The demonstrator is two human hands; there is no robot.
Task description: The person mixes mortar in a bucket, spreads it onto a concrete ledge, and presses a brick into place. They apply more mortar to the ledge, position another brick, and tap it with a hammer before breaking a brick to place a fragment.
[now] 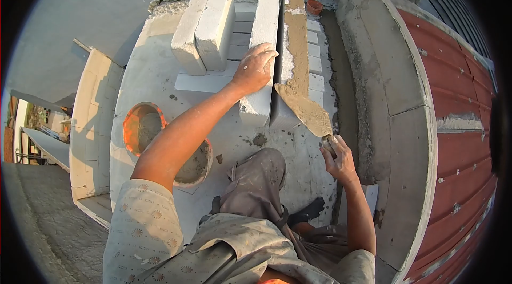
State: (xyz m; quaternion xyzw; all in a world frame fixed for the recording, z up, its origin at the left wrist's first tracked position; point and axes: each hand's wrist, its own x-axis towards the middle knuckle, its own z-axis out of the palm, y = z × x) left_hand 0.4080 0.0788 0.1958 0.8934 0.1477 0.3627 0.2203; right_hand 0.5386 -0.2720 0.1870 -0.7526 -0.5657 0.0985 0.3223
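The left hand (256,68) lies at the centre of the frame on the middle block (264,33), a long white piece running up to the top edge area; its fingers are curled over the right edge of that block, thumb side not clearly shown. The right hand (340,162), right of centre, has its fingers closed round the handle of a trowel (305,109). The blade carries grey-brown mortar and points to the upper left, its tip over the near part of the coated block (297,33); contact there cannot be confirmed.

The coated block stands just right of the middle block, a dark narrow gap between them, with mortar spread along its top, white patches showing at the left edge.

Two shorter blocks (214,29) stand side by side at upper left of centre. Two buckets (129,130) holding grey mix are noted left of centre, the lower one partly hidden by the left forearm. A small orange pot (314,7) sits at the top, right of the coated block.
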